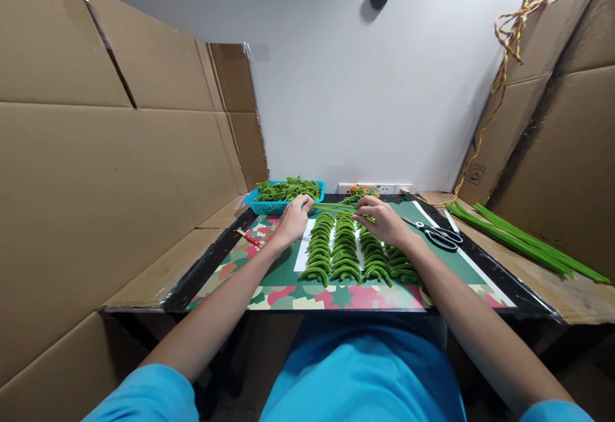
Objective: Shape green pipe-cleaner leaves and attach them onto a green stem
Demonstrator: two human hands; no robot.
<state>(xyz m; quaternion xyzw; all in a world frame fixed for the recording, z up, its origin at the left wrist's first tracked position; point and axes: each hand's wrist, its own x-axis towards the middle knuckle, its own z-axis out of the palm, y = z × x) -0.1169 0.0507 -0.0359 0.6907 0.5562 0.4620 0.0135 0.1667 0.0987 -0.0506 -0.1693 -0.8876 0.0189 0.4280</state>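
Observation:
Between my two hands stretch thin green stems (334, 207), above rows of curved fuzzy green pieces (344, 249) laid out on white paper (301, 255). My left hand (296, 216) pinches the stems' left end, in front of a blue basket (273, 207) heaped with green twisted pieces (288, 189). Fingers bent together, my right hand (377, 216) holds the other end over the tops of the right-hand rows. An orange and green bundle (361, 193) lies just behind it.
Black-handled scissors (442, 237) rest right of the rows. Long green stems (519, 243) lie on cardboard at the far right. A red strip (250, 238) is at the left on the patterned mat (336, 297). Cardboard walls (182, 153) flank the table, with a power strip (394, 188) behind.

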